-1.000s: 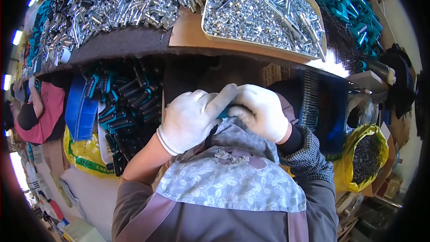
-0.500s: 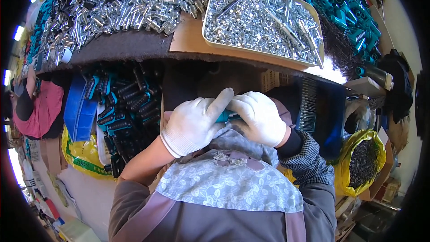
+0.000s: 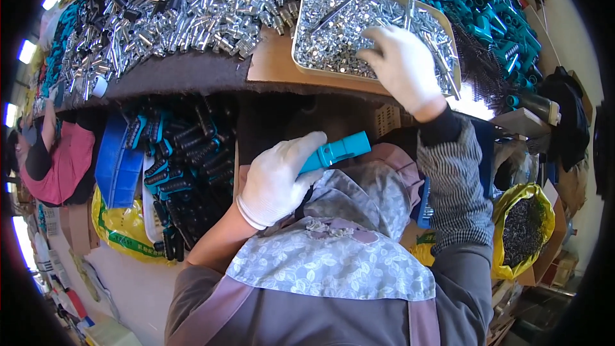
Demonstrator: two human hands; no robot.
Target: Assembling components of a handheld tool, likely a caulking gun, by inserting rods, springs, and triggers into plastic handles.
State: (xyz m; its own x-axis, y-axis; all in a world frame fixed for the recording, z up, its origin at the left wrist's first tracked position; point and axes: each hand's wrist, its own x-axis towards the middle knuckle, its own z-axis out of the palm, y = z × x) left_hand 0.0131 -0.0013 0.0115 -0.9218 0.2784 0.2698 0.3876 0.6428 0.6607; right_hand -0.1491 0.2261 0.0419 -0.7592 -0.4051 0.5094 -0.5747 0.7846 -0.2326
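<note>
Both my hands wear white gloves. My left hand [image 3: 280, 176] is closed round a teal plastic tube [image 3: 343, 149] with small openings in its side, held over my lap. The tube's far end points to the upper right; its near end is hidden in my palm. My right hand [image 3: 403, 64] is over a cream tray [image 3: 336, 77] full of small shiny metal pieces [image 3: 339, 41]. Its thumb and fingers are apart above the pieces, and I see nothing between them. Several longer metal rods [image 3: 442, 57] lie at the tray's right side.
A heap of metal parts [image 3: 186, 13] covers the bench at the left, teal housings [image 3: 474, 0] the back right. Below are black-and-teal handles [image 3: 186, 160], a blue bin [image 3: 118, 166] and a yellow sack of dark pieces [image 3: 525, 230]. Another person in pink [image 3: 64, 160] sits far left.
My right hand has left the teal tube and moved up and right to the tray. The tube, hidden between both hands before, now shows plainly in my left hand.
</note>
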